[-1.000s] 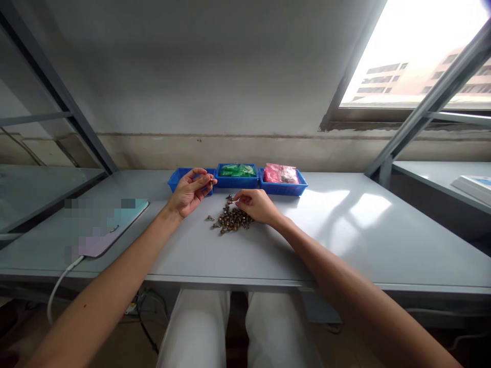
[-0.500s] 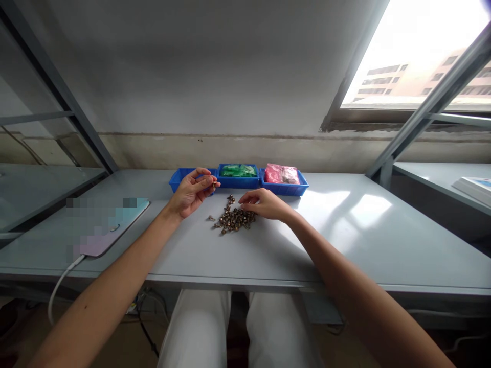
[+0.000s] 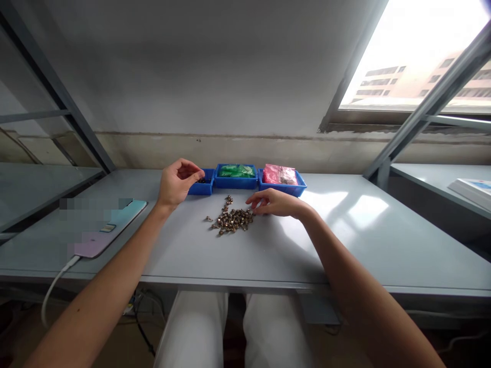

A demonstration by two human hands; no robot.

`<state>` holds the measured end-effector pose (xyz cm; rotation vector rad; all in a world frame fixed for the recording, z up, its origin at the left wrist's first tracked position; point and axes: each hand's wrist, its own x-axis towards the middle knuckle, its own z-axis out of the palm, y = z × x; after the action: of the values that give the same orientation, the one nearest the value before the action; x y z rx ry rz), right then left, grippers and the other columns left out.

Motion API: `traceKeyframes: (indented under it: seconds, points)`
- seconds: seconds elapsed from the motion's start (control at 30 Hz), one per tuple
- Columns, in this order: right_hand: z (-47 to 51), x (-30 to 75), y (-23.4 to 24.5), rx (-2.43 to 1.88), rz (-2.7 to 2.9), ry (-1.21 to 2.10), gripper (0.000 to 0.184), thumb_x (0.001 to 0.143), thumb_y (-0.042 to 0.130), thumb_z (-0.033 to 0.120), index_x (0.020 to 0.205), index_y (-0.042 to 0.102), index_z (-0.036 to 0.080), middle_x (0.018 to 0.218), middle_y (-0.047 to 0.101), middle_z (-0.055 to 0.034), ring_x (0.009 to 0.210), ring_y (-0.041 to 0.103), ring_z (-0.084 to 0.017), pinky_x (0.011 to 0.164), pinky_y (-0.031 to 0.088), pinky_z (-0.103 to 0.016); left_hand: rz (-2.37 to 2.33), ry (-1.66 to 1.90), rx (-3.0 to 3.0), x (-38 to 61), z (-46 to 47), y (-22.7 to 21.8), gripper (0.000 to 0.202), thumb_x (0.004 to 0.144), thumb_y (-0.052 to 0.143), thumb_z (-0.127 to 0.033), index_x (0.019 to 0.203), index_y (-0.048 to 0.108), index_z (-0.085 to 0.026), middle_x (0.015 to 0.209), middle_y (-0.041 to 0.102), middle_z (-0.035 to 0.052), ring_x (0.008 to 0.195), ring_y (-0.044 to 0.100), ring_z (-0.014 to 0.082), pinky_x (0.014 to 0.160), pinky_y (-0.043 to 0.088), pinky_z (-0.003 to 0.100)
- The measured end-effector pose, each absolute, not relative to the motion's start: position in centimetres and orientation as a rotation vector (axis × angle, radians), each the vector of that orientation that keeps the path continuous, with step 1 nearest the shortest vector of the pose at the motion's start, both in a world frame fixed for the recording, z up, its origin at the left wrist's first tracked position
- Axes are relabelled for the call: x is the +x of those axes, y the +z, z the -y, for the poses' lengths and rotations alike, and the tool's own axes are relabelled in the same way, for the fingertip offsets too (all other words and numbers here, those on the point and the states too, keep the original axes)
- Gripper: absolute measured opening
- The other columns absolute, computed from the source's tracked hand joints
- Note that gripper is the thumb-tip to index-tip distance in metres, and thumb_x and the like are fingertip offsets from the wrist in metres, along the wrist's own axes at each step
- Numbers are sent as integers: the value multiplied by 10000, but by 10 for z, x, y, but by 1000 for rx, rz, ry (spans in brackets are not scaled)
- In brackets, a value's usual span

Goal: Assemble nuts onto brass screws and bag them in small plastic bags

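Observation:
My left hand (image 3: 178, 183) is over the left blue bin (image 3: 201, 190), its thumb and fingers pinched together. Whether a screw is still between the fingertips I cannot make out; dark small pieces show in the bin just beneath them. A loose pile of brass-coloured screws (image 3: 233, 221) lies on the grey table (image 3: 230, 260), with a short trail of them toward the bins and one apart on the left. At the pile's right edge is my right hand (image 3: 274, 202), fingers loosely bent and apart, with nothing visible in them.
Along the wall stand a middle blue bin (image 3: 236, 182) with green packets (image 3: 237, 170) and a right blue bin (image 3: 286, 189) with a pink packet (image 3: 280, 174). A flat device (image 3: 115, 227) with a white cable (image 3: 57, 280) lies left. Metal posts flank the table.
My left hand has moved left from beside the bin to over it, carrying the screw it pinched out of clear sight. My right hand has drawn slightly right, off the pile, its fingers loosening.

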<state>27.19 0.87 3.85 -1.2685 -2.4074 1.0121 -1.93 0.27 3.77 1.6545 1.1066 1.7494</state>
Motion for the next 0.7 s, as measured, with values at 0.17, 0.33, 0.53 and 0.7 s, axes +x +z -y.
traceKeyframes:
  seconds: [0.17,0.33,0.53,0.7]
  points:
    - [-14,277,31,-1274,2436,982,393,696,721,216,1088,732,197,942,710,-56,763,638,-171,627,479,-248,-1352,1876,2047,-24,-6,37,59,774,690,-219,792,653,-177,1008,708,60,943,656,192,906,504,328]
    - [-15,274,26,-1272,2417,899,336,663,720,169,995,762,206,777,700,-22,668,618,-159,569,446,-241,-1481,1578,2312,-21,-1,32,66,814,592,-195,824,657,-194,975,693,52,904,636,188,858,484,295]
    - [-12,271,25,-1282,2439,820,229,687,694,178,900,775,206,724,695,-16,624,600,-148,534,415,-236,-1358,1171,2508,-5,8,22,94,839,570,-255,822,638,-192,800,665,25,705,592,151,698,452,258]
    - [-13,269,22,-1323,2452,745,164,728,677,202,858,776,186,760,717,-31,652,617,-162,560,429,-257,-1312,819,2513,0,10,18,122,826,560,-276,808,650,-196,706,654,4,648,581,147,629,408,252]
